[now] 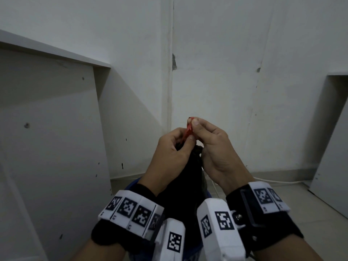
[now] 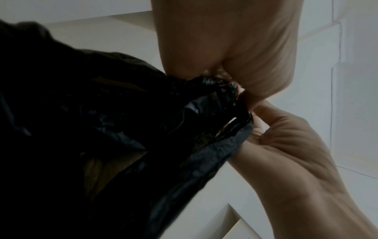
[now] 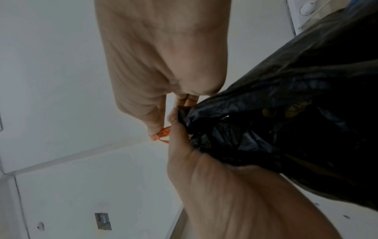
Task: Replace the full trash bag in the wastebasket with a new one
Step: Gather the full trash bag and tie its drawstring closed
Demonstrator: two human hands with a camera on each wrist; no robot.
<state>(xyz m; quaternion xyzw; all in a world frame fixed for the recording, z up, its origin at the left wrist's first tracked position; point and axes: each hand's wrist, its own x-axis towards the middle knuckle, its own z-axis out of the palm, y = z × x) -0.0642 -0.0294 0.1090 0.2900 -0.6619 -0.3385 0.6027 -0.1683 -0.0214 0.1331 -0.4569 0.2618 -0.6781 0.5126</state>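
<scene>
Your right hand (image 1: pixel 211 147) pinches the red drawstring (image 1: pixel 189 131) between thumb and forefinger, at the top of the strip, just above the gathered neck of the black trash bag (image 1: pixel 180 185). Your left hand (image 1: pixel 169 155) is clamped on the same drawstring lower down, thumb against curled fingers, right where the strip meets the bag's bunched mouth. The two hands touch or nearly touch over that neck. In the right wrist view the drawstring (image 3: pixel 163 133) shows orange-red between the fingertips of both hands, just left of the crumpled black plastic (image 3: pixel 286 121). In the left wrist view the puckered neck of the bag (image 2: pixel 214 90) sits directly under the heel of your left hand, with your right hand (image 2: pixel 286 145) against the bag's rim on the far side; brownish contents show faintly through the plastic. The bag hangs down from its neck between your wrists, and below it a sliver of the blue wastebasket (image 1: pixel 136 180) rim shows at its left side. Behind the bag stands a white wall (image 1: pixel 216 72) corner; a white panel (image 1: pixel 47 119) leans to the bag's left.
</scene>
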